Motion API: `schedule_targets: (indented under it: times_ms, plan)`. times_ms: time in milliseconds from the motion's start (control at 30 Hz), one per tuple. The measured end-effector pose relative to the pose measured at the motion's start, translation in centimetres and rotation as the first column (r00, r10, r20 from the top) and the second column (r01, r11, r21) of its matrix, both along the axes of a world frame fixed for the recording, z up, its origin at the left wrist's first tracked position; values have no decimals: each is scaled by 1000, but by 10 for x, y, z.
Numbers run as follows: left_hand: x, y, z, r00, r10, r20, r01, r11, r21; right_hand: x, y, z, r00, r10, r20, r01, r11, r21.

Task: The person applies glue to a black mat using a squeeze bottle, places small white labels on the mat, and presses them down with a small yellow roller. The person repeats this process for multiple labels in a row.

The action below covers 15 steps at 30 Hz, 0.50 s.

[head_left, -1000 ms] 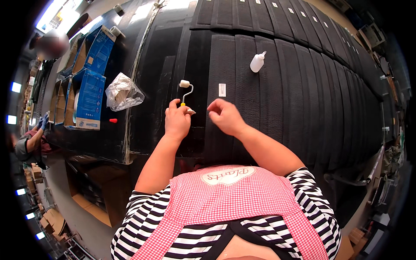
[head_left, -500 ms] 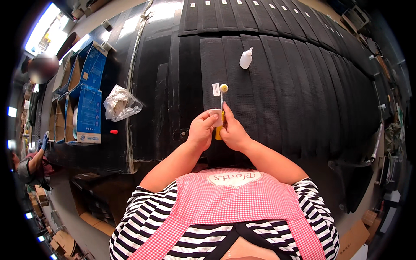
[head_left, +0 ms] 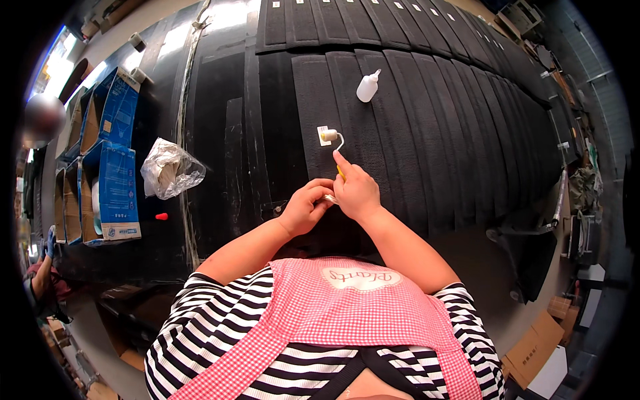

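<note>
My right hand [head_left: 358, 192] is closed round the yellow handle of a small roller [head_left: 342, 141], index finger stretched along its shaft. The roller's pale head lies over a small white label [head_left: 323, 131] on a black ribbed strip [head_left: 310, 100], partly covering the label. Beside it my left hand [head_left: 307, 208] pinches a small white piece [head_left: 330, 199], perhaps a stack of labels, seen nearly edge-on and partly hidden by the fingers. Both hands touch or almost touch. Farther off, a white squeeze bottle [head_left: 367, 87] with a spout stands on the strips.
Overlapping black strips [head_left: 453, 133] cover the right of the table; a far row [head_left: 347, 30] bears white labels. On the left are blue cardboard boxes [head_left: 120, 187], a clear plastic bag [head_left: 170, 170] and a red cap [head_left: 161, 217]. A person's gloved hand [head_left: 51, 243] shows far left.
The roller's head has swung from pointing away to lying sideways over the label. The white piece in my left hand has tipped edge-on and come nearer me. The whole view has shifted slightly.
</note>
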<state>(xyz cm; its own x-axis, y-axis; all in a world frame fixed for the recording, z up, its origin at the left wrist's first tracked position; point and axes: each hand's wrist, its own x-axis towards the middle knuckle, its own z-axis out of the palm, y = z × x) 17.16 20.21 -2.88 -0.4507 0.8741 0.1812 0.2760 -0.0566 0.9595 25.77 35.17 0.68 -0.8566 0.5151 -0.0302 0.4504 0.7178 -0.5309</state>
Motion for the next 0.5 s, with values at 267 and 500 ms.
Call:
schedule_targets:
  times_ms: [267, 500]
  plan:
    - [-1, 0, -3, 981, -20, -191, 24, 1000, 18, -33, 8, -1, 997, -7, 79, 6, 1000, 10]
    - [-1, 3, -3, 993, -4, -117, 7, 1000, 23, -42, 19, 10, 998, -47, 44, 50, 996, -69]
